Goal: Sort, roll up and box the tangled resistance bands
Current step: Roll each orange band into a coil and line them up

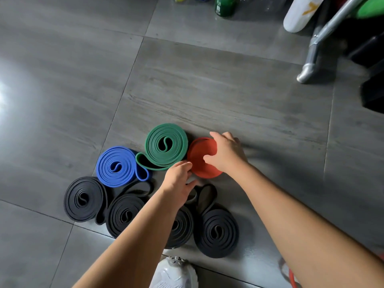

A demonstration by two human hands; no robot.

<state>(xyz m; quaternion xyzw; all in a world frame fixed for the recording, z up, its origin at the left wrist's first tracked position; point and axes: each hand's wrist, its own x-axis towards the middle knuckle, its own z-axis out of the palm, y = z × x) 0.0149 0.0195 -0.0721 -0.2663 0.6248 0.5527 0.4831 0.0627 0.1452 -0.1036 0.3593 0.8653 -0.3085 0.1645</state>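
Rolled resistance bands lie on the grey tiled floor. A red band roll point(200, 163) sits right of a green roll point(166, 146). My right hand point(225, 151) grips the red roll from its right side, thumb on its face. My left hand point(178, 179) pinches the red roll's lower left edge. Left of the green roll is a blue roll point(118, 166). Several black rolls lie nearer to me, among them a far-left black roll point(84, 199) and a right black roll point(217, 231); my left forearm hides part of two in the middle. No box is in view.
A green can point(225, 6) and a white bottle point(299, 14) stand at the far edge. A metal frame leg point(311, 59) and dark equipment point(372, 94) occupy the upper right. My white shoe point(174, 273) shows at the bottom, with a red strip point(292, 277) at the lower right.
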